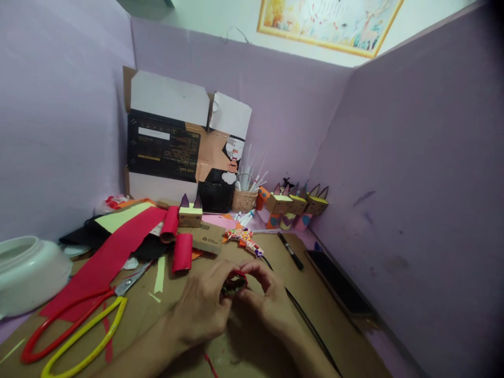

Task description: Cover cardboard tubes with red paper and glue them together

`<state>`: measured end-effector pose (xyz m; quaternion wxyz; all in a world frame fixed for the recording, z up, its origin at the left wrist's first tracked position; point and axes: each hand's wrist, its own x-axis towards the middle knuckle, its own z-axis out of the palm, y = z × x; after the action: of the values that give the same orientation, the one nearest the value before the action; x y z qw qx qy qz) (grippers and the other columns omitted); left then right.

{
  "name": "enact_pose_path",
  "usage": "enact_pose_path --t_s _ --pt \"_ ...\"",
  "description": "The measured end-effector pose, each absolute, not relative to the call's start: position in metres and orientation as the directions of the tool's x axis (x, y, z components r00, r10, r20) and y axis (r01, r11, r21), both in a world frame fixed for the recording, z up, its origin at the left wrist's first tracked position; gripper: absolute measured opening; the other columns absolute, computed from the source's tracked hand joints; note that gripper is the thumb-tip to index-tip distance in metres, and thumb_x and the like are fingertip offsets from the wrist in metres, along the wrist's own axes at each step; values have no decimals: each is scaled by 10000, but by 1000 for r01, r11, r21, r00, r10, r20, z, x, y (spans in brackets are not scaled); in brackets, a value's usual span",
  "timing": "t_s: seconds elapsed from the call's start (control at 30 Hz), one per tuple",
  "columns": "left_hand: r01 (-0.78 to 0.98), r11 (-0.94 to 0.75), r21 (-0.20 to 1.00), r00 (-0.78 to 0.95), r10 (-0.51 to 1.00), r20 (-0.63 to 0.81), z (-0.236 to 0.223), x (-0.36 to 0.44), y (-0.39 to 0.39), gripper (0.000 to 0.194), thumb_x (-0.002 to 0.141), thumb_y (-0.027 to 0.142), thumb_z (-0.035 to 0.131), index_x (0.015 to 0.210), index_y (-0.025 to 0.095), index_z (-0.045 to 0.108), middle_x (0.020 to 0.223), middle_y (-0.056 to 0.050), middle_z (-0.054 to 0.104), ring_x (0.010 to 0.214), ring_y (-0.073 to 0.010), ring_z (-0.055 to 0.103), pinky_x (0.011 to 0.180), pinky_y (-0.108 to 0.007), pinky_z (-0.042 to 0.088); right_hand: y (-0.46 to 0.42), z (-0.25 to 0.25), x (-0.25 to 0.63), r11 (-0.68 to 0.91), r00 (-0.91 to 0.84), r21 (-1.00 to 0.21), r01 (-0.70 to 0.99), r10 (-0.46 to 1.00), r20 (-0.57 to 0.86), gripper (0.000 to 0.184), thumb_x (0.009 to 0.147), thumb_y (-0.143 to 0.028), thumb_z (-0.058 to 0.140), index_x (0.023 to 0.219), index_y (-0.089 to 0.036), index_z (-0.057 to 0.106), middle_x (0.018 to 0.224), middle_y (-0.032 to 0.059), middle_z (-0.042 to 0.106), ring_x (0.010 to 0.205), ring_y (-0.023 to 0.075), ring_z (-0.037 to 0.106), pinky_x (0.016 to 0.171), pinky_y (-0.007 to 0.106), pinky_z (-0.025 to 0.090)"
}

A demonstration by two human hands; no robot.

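My left hand [205,296] and my right hand [268,294] are both closed round a short cardboard tube [235,283] with a red paper covering. Its open end faces up toward me, and the inside looks dark and rough. Fingers of my right hand pinch its rim, while my left hand wraps the other side. Most of its outer wall is hidden by my hands. Just beyond my left hand, one red paper-covered tube [182,253] stands upright and another red tube [169,224] lies behind it. A patterned glue gun [246,240] rests past my fingers, its black cord running under my right arm.
Scissors [118,294] with red and yellow handles lie at left on red paper [118,247], near a white bowl [33,273]. A black marker [290,251] and a dark phone-like slab [338,283] lie right. Small cardboard cat-eared boxes [279,203] and a pen basket [244,200] stand behind.
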<state>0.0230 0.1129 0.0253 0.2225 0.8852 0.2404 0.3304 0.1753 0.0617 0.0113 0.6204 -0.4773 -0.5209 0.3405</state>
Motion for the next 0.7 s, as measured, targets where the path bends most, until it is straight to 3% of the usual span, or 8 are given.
enact_pose_path --t_s 0.7 --pt "263 -808 527 675 544 498 23 24 112 475 627 -30 432 1032 213 484 945 -41 595 888 -213 567 716 -339 462 63 9 178 370 196 -918 141 899 392 162 647 -116 698 752 -196 606 863 34 655 855 205 599 810 306 447"
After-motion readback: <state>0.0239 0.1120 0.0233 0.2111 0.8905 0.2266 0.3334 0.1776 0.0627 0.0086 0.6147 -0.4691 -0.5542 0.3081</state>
